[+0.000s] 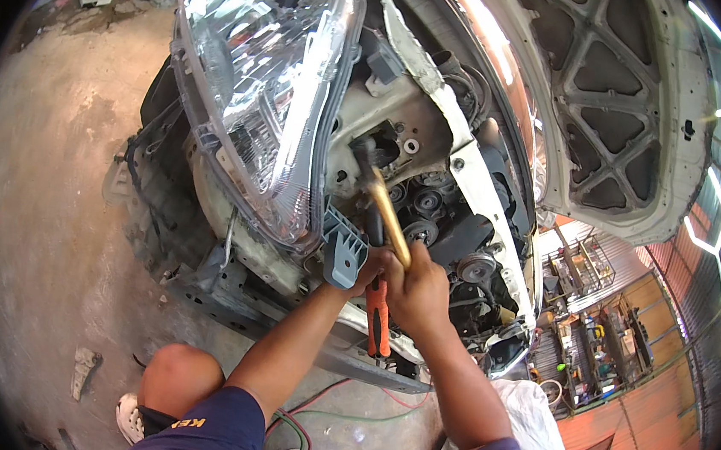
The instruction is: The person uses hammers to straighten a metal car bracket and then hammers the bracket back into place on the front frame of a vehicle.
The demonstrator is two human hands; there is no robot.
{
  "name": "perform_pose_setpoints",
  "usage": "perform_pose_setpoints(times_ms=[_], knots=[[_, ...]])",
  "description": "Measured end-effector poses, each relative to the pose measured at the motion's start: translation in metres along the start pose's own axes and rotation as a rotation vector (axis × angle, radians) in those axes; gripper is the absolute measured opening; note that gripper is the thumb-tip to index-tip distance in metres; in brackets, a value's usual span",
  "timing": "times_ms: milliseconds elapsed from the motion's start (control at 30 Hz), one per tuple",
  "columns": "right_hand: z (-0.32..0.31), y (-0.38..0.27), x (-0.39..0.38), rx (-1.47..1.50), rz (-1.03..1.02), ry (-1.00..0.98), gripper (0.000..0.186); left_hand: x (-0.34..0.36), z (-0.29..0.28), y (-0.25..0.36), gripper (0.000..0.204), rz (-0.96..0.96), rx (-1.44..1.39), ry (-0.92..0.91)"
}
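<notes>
In front of the open engine bay, my right hand (419, 288) is closed around the yellow handle of a hammer (391, 219). The hammer's dark head, blurred, is over the pale body panel (418, 101) beside an opening. Close against it, my left hand (368, 270) is closed on pliers with orange handles (379, 317). Their dark upper end points up next to the hammer handle, and its tip is hard to make out. A grey plastic bracket (344, 251) sits just left of my left hand, below the tip of a large clear headlight (264, 105).
Engine pulleys (427, 201) lie beyond the panel. The raised hood (616, 102) fills the upper right. A dark bumper beam (233, 304) crosses below. Hoses (314, 409) run over the floor near a white cover (522, 436). Shelves of parts (598, 349) stand at right.
</notes>
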State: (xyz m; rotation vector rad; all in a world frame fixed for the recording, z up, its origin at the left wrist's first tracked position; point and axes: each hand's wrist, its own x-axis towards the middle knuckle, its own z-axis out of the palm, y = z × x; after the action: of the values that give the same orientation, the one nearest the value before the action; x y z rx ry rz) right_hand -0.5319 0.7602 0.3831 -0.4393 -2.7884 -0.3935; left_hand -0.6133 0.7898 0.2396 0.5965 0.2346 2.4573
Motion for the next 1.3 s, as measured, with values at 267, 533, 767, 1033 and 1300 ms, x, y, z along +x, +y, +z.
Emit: perform_pose_setpoints(times_ms=[267,533,767,1033,1300], knots=[[-0.016,-0.017,0.008,-0.032,-0.111,0.023,0.032,0.012,-0.016,-0.017,0.047,-0.001,-0.204,0.054],[-0.010,-0.014,0.007,0.077,-0.009,0.070,0.029,0.012,-0.013,0.010,0.033,0.070,-0.049,-0.044],[-0.012,-0.012,0.015,0.016,0.029,0.058,0.025,0.016,-0.015,0.015,0.046,0.043,-0.205,-0.141],[-0.010,-0.026,0.009,0.066,-0.016,0.048,0.023,0.044,-0.063,-0.058,0.049,0.349,0.209,0.018],[-0.005,-0.001,-0.031,0.201,0.064,0.026,0.022,0.009,-0.019,0.000,0.035,-0.139,0.327,0.045]])
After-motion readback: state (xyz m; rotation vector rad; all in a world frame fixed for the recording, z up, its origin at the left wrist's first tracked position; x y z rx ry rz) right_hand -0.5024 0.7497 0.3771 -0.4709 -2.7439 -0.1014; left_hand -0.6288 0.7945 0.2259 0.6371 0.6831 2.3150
